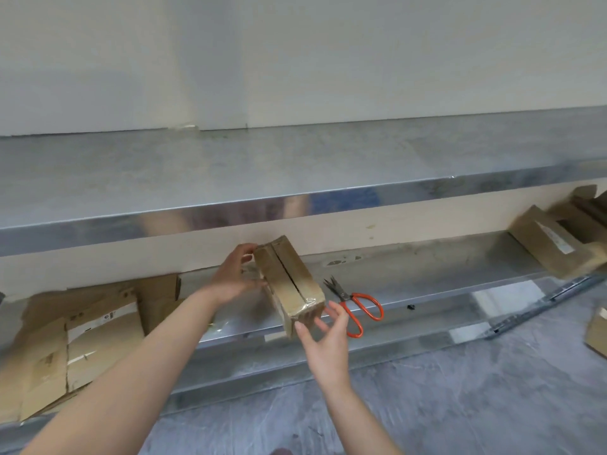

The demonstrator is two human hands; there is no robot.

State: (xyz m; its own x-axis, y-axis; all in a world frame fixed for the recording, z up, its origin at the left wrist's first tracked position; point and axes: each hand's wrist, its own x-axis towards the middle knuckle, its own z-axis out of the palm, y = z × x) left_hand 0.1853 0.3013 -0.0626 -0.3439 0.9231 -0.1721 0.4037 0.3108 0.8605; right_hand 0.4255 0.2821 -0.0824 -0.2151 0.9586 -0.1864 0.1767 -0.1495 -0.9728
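Cardboard box [289,284] gripped by left hand [235,277]; right hand [328,336] spread wide, thumb touching near end.

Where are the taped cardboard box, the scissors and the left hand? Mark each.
taped cardboard box [297,277], head view, top flap right of the seam.
red-handled scissors [343,294], head view, pivot.
left hand [235,277], head view, its back.

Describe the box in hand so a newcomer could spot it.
On the lower steel shelf, mid-length, is a small taped cardboard box, gripped by the left hand with the right hand at its near end. Only it has a slit top seam and red-handled scissors alongside.
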